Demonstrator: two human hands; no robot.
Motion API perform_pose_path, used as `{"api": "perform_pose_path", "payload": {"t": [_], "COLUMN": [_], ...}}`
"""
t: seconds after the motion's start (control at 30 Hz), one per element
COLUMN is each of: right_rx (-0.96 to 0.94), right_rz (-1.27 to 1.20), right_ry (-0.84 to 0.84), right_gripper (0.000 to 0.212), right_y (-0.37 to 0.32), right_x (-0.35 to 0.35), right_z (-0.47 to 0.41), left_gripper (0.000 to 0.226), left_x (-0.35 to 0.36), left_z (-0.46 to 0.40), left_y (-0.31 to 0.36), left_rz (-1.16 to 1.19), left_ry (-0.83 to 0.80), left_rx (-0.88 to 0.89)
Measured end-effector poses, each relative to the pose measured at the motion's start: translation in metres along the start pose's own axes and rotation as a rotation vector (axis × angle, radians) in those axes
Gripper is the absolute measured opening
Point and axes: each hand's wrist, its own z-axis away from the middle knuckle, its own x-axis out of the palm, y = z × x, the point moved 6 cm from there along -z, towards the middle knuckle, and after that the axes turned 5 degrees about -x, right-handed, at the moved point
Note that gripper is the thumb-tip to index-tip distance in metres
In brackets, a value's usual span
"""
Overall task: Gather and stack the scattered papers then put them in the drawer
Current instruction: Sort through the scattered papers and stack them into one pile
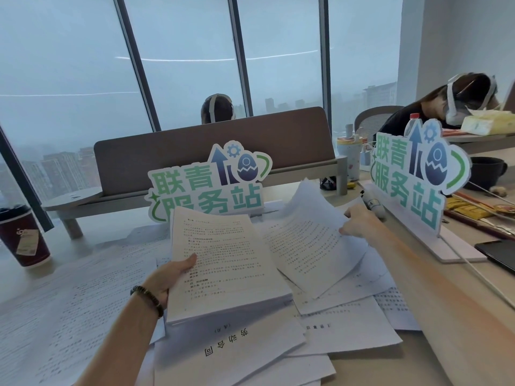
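My left hand (170, 277) grips a thick stack of printed papers (223, 263) by its left edge, thumb on top, lifted above the desk. My right hand (359, 221) pinches the right edge of a single printed sheet (306, 240), which is raised and curling, just right of the stack. Several loose sheets (245, 346) lie scattered on the desk (446, 316) under and around both hands, more of them to the left (69, 296). No drawer is in view.
A dark paper cup (23, 238) stands at the left. Two green standing signs (206, 185) (412, 176) rise behind the papers. A monitor shelf (195, 162), a black phone (498, 254), a marker (373, 203) and clutter sit at the right. Two people sit beyond.
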Motion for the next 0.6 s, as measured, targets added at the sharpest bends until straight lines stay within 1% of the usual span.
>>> {"api": "perform_pose_path", "payload": {"t": [0.03,0.13,0.2,0.27,0.33,0.5,0.53,0.6], "right_rx": [0.001,-0.014,-0.022,-0.027,-0.031,0.016,0.039,0.055], "right_rz": [0.022,0.096,0.110,0.068,-0.012,-0.395,-0.465,-0.608], "right_ry": [-0.036,-0.154,-0.200,-0.207,-0.214,-0.224,-0.235,-0.269], "right_gripper": [0.056,0.044,0.053,0.066,0.070,0.072,0.068,0.048], "right_y": [0.001,0.003,0.002,0.001,-0.002,0.001,0.000,-0.005], "right_x": [0.002,0.004,0.004,0.002,0.002,0.002,0.002,0.000], "right_z": [-0.001,0.000,0.003,0.006,0.008,0.005,0.007,0.015], "left_gripper": [0.034,0.036,0.036,0.034,0.029,0.026,0.025,0.027], "left_x": [0.000,-0.001,-0.002,-0.003,-0.004,-0.009,-0.009,-0.007], "left_z": [0.000,0.000,-0.002,-0.002,-0.002,-0.002,-0.002,0.000], "left_y": [0.000,-0.001,-0.002,-0.002,-0.001,0.004,0.004,0.003], "left_rz": [-0.003,-0.013,-0.028,-0.042,-0.036,-0.034,-0.037,-0.056], "left_ry": [0.002,0.005,0.006,0.006,-0.002,-0.011,-0.007,0.001], "left_rx": [-0.006,-0.019,-0.022,-0.024,-0.025,-0.006,-0.009,-0.011]}}
